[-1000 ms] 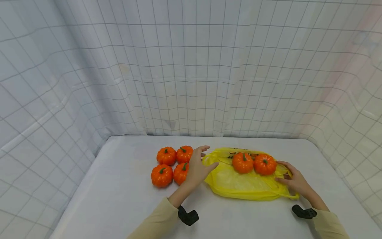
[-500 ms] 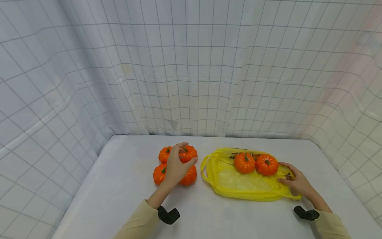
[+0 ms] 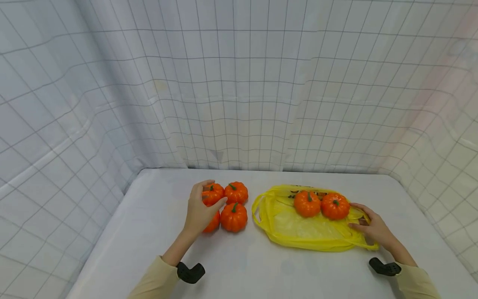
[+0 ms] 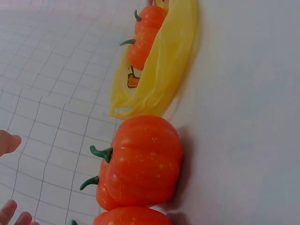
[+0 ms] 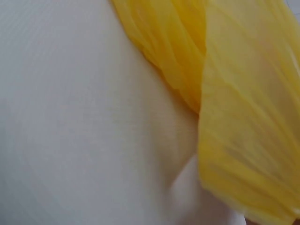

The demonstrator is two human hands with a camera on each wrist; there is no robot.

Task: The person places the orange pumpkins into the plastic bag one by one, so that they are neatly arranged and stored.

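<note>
From where I stand, the left hand [image 3: 198, 212] is poised over the left side of a little cluster of pumpkins, thumb and fingers spread wide apart in a loose arch. Nothing sits in its grasp. The far-left pumpkin [image 3: 213, 193] lies in the gap framed by that arch, just ahead of the palm and toward its thumb side; whether any fingertip touches the skin I can't tell. The near-left pumpkin [image 3: 213, 223] is half hidden behind the same hand.

The right hand [image 3: 378, 229] is at the right end of a yellow plastic carrier bag [image 3: 310, 232], thumb and forefinger apart at its edge. It touches the film, but I can't make out whether it pinches it.

Just right of the left hand are the far-right pumpkin [image 3: 237, 192] and the near-right pumpkin [image 3: 234, 217], so all four make a tight square, stems up. The left hand is plainly the nearer one to them; the right is well apart, with the whole bag between.

The bag's long axis runs left to right, its left handle loop pointing toward the square across a narrow strip of white tabletop [image 3: 284, 270]. Two more pumpkins, the left bagged one [image 3: 307, 204] and the right bagged one [image 3: 335, 206], sit side by side toward its far edge, the latter close to the right fingers.
</note>
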